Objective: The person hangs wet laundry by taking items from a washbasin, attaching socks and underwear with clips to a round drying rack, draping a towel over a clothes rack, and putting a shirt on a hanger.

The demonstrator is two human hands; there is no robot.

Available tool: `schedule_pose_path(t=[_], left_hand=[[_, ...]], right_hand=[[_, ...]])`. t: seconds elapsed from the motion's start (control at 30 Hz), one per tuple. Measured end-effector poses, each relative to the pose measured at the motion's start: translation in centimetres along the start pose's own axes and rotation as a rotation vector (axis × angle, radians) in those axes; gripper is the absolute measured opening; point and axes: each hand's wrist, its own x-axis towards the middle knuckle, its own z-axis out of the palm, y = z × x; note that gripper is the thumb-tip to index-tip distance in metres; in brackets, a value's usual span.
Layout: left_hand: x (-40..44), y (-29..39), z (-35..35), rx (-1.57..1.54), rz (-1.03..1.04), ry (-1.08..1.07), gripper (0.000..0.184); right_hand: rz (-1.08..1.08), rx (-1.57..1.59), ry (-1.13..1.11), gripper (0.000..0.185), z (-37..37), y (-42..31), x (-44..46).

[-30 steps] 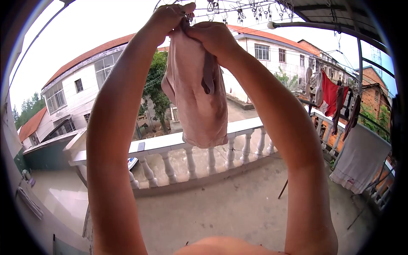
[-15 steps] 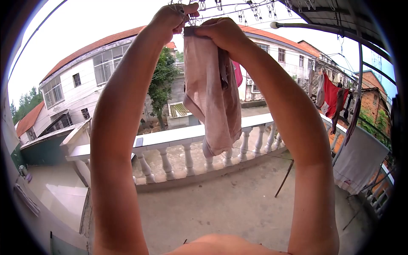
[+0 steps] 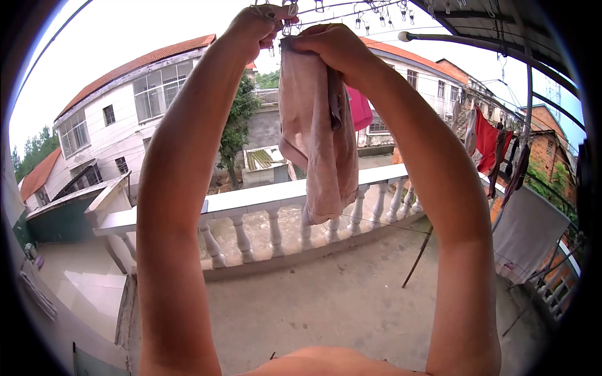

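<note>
Overhead, my left hand [image 3: 258, 28] is closed around a small metal clip [image 3: 292, 10] on the hanging line, its fingers partly overlapping the wire. Close beside it, my right hand [image 3: 331, 49] pinches the top dark band of a pale pinkish-beige garment [image 3: 307, 119]. The cloth hangs down in folds, with a greyish lower tip, in front of the balcony rail. Its exact kind is unclear. Whether the clip touches the band cannot be made out.
Several more clips [image 3: 367, 28] hang from wires at the top. A pink cloth [image 3: 359, 109] shows behind the garment. A white balustrade [image 3: 276, 233] crosses ahead. On the right hang a red cloth [image 3: 486, 143] and a grey towel [image 3: 528, 235]; a thin pole [image 3: 418, 257] leans near the rail.
The view has shifted slightly, and the garment and both hands appear a little further right. More of the pink cloth behind shows. My right hand keeps its pinch on the band.
</note>
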Motion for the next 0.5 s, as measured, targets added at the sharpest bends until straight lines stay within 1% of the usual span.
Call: schedule_pose_path(t=[0.07, 0.13, 0.2, 0.23, 0.3, 0.33, 0.37, 0.4, 0.5], left_hand=[[0.2, -0.2, -0.3, 0.015, 0.001, -0.003, 0.012], [0.7, -0.6, -0.6, 0.029, 0.004, -0.009, 0.011], [1.3, -1.1, -1.5, -0.039, 0.047, -0.116, 0.016], [0.9, -0.7, -1.4, -0.041, 0.047, -0.112, 0.016], [-0.1, 0.5, -0.8, -0.002, 0.018, -0.081, 0.022], [0.0, 0.3, -1.0, -0.003, 0.019, -0.079, 0.022], [0.0, 0.1, -1.2, -0.019, 0.065, -0.112, 0.024], [0.1, -0.1, -1.4, -0.036, 0.112, -0.146, 0.027], [-0.2, 0.5, -1.3, -0.031, 0.076, -0.149, 0.027]], right_hand=[[0.007, -0.058, -0.068, 0.020, 0.1, -0.2, 0.0], [0.020, -0.087, -0.065, 0.021, 0.1, -0.3, 0.3], [0.032, -0.115, -0.064, 0.021, 0.2, -0.2, 0.6], [0.030, -0.087, -0.054, 0.021, 0.3, -0.3, 0.6], [0.028, -0.059, -0.047, 0.020, 0.3, -0.3, 0.8], [-0.008, -0.129, -0.060, 0.020, 0.2, -0.1, 1.1], [-0.045, -0.198, -0.073, 0.020, 0.2, 0.0, 1.3], [-0.047, -0.199, -0.075, 0.020, 0.2, 0.1, 1.5], [-0.064, -0.223, -0.079, 0.020, 0.0, 0.0, 1.6]])
